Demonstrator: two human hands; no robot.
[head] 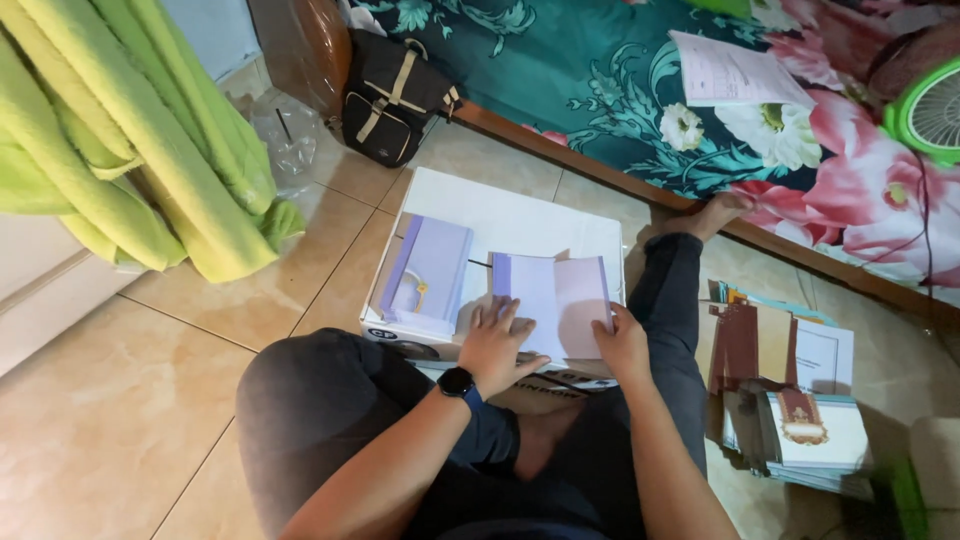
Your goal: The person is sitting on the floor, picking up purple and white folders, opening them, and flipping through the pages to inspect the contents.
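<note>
Dim warm light, blurred edges.

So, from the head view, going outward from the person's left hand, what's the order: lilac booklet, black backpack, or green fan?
1. Lilac booklet, just beyond the left hand, on the white box.
2. Black backpack, farther up, by the mattress edge.
3. Green fan, far right, on the floral bedding.

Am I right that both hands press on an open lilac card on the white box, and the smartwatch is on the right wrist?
Nearly. The head view shows the smartwatch on the left wrist. Both hands, left and right, do press on the open card on the white box.
</note>
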